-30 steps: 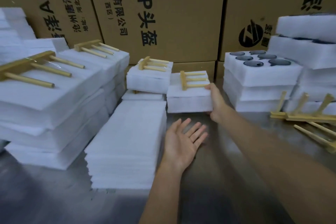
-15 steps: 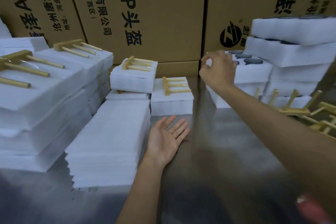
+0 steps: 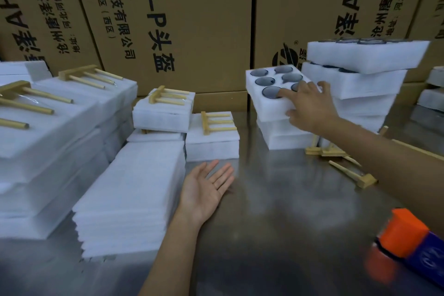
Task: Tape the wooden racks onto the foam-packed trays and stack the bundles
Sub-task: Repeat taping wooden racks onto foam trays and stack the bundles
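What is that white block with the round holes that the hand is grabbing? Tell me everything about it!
It is a white foam tray with round pockets holding dark, glassy discs. It tops a short stack of similar foam blocks and sits tilted. The right hand grips its near corner, one finger in a pocket.

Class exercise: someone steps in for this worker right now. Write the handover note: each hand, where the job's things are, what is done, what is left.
Right hand: gripping the top foam tray, fingers on its top, thumb on its near side; the tray is tilted on its stack.
Left hand: open, palm up, empty, on the metal table.
Done: bundles with wooden racks on top, the nearest ahead of the left hand, others stacked to the left.
Left: the gripped tray has no rack. Loose wooden racks lie right of centre. Flat foam sheets are by the left hand. Tape dispenser is at the bottom right.
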Demonstrator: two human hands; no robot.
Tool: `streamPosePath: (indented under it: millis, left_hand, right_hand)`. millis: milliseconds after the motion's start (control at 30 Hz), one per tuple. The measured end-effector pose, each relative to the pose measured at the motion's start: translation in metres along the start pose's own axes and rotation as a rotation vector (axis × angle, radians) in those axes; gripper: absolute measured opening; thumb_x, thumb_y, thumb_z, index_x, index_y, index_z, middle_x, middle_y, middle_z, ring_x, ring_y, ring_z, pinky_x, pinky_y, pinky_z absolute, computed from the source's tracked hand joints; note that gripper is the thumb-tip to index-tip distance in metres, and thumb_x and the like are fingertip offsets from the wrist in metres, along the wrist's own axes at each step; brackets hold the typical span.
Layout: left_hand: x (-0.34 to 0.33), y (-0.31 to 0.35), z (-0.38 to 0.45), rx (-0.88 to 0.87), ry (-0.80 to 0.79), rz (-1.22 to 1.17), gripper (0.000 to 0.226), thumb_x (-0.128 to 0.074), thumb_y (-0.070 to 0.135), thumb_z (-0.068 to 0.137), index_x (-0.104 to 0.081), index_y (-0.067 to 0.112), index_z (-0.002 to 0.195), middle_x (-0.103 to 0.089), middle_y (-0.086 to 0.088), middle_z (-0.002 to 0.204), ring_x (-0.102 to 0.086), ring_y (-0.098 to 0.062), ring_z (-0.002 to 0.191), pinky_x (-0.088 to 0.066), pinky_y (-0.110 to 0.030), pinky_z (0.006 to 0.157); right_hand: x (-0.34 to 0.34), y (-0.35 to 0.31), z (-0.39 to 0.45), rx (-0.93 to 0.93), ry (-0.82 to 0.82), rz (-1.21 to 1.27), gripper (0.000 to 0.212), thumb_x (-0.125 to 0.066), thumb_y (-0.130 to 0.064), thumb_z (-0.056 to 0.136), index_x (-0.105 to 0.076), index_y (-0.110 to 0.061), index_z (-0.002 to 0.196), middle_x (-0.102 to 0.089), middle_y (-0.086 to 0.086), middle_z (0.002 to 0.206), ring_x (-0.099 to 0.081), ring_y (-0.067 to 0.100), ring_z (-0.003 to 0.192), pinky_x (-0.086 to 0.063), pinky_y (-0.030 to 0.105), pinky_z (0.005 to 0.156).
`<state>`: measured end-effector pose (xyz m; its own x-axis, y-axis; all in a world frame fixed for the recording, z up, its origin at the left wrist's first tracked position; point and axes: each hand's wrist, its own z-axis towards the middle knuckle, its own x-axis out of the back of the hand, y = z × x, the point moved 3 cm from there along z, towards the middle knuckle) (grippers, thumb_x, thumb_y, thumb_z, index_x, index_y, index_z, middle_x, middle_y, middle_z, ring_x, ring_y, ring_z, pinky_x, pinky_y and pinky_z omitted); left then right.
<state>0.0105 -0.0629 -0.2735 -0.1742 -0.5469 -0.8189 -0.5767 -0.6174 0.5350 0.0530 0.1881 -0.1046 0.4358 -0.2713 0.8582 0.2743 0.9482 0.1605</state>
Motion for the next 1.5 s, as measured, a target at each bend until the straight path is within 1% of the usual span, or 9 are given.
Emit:
streamPosePath:
  millis: [233, 467, 600, 800, 1033, 1167, 1300, 1400, 1500]
  left_hand:
    - [-0.003, -0.001, -0.002, -0.015, 0.005, 0.019, 0.036, -0.046, 0.024, 0.100, -0.055, 0.001, 0.127, -0.058, -0.032, 0.129, -0.061, -0.039, 0.115, -0.049, -0.044, 0.095]
    - [-0.008, -0.003, -0.014, -0.093, 0.030, 0.073, 0.043, -0.044, 0.025, 0.102, -0.046, 0.003, 0.139, -0.059, -0.022, 0.128, -0.062, -0.031, 0.112, -0.050, -0.039, 0.095]
    - [-0.009, -0.005, -0.021, -0.107, 0.071, 0.114, 0.038, -0.044, 0.021, 0.102, -0.049, 0.003, 0.135, -0.052, -0.026, 0.139, -0.052, -0.035, 0.128, -0.037, -0.042, 0.115]
    - [-0.014, -0.009, -0.023, -0.135, 0.073, 0.202, 0.027, -0.043, 0.019, 0.103, -0.056, 0.005, 0.122, -0.055, -0.026, 0.136, -0.056, -0.035, 0.126, -0.040, -0.042, 0.113]
    - [-0.023, -0.013, -0.025, -0.170, 0.064, 0.347, 0.028, -0.045, 0.018, 0.102, -0.058, 0.005, 0.123, -0.061, -0.021, 0.130, -0.061, -0.029, 0.119, -0.048, -0.036, 0.098]
    - [-0.032, -0.022, -0.028, -0.240, 0.035, 0.602, 0.034, -0.052, 0.014, 0.098, -0.058, 0.001, 0.129, -0.067, -0.017, 0.126, -0.064, -0.027, 0.117, -0.047, -0.038, 0.105]
    - [-0.041, -0.030, -0.036, -0.340, 0.065, 0.861, 0.030, -0.063, 0.008, 0.092, -0.059, 0.012, 0.122, -0.071, -0.005, 0.120, -0.066, -0.021, 0.112, -0.048, -0.041, 0.105]
    - [-0.044, -0.031, -0.039, -0.368, 0.064, 0.893, 0.028, -0.061, 0.007, 0.093, -0.059, 0.012, 0.121, -0.070, -0.004, 0.120, -0.066, -0.019, 0.113, -0.048, -0.036, 0.103]
    - [-0.045, -0.030, -0.043, -0.388, 0.100, 0.904, 0.029, -0.063, 0.009, 0.092, -0.061, 0.013, 0.121, -0.070, -0.003, 0.119, -0.066, -0.017, 0.110, -0.051, -0.025, 0.091]
  right_hand:
    - [0.069, -0.058, -0.085, 0.198, 0.087, 0.129, 0.055, -0.070, -0.031, 0.078, -0.052, -0.042, 0.128, -0.047, -0.001, 0.098, -0.049, 0.024, 0.103, -0.028, 0.044, 0.096]
    - [0.062, -0.075, -0.194, 0.271, -0.151, 0.173, 0.056, -0.063, -0.044, 0.079, -0.042, -0.050, 0.130, -0.033, -0.012, 0.094, -0.043, 0.014, 0.101, -0.021, 0.036, 0.085]
    - [0.038, -0.075, -0.230, 0.279, -0.279, 0.200, 0.054, -0.054, -0.050, 0.084, -0.036, -0.049, 0.135, -0.032, -0.010, 0.092, -0.043, 0.015, 0.105, -0.023, 0.037, 0.090]
    - [0.036, -0.076, -0.232, 0.304, -0.301, 0.314, 0.052, -0.049, -0.057, 0.083, -0.040, -0.047, 0.134, -0.042, -0.012, 0.091, -0.043, 0.011, 0.100, -0.015, 0.030, 0.079]
    - [0.035, -0.073, -0.226, 0.319, -0.380, 0.406, 0.051, -0.056, -0.055, 0.085, -0.041, -0.049, 0.133, -0.040, -0.020, 0.092, -0.036, 0.002, 0.098, -0.017, 0.027, 0.086]
    - [0.029, -0.067, -0.223, 0.317, -0.361, 0.326, 0.048, -0.055, -0.049, 0.088, -0.038, -0.048, 0.133, -0.039, -0.014, 0.094, -0.039, 0.008, 0.101, -0.015, 0.030, 0.078]
    - [0.024, -0.063, -0.224, 0.279, -0.347, 0.363, 0.045, -0.055, -0.048, 0.087, -0.040, -0.048, 0.130, -0.037, -0.013, 0.093, -0.034, 0.006, 0.093, -0.019, 0.030, 0.077]
    - [0.022, -0.061, -0.224, 0.272, -0.359, 0.418, 0.045, -0.057, -0.048, 0.086, -0.043, -0.049, 0.129, -0.039, -0.016, 0.094, -0.037, 0.005, 0.099, -0.021, 0.027, 0.079]
    - [0.020, -0.060, -0.226, 0.253, -0.374, 0.467, 0.047, -0.056, -0.048, 0.086, -0.043, -0.047, 0.132, -0.038, -0.016, 0.097, -0.040, 0.007, 0.104, -0.024, 0.026, 0.083]
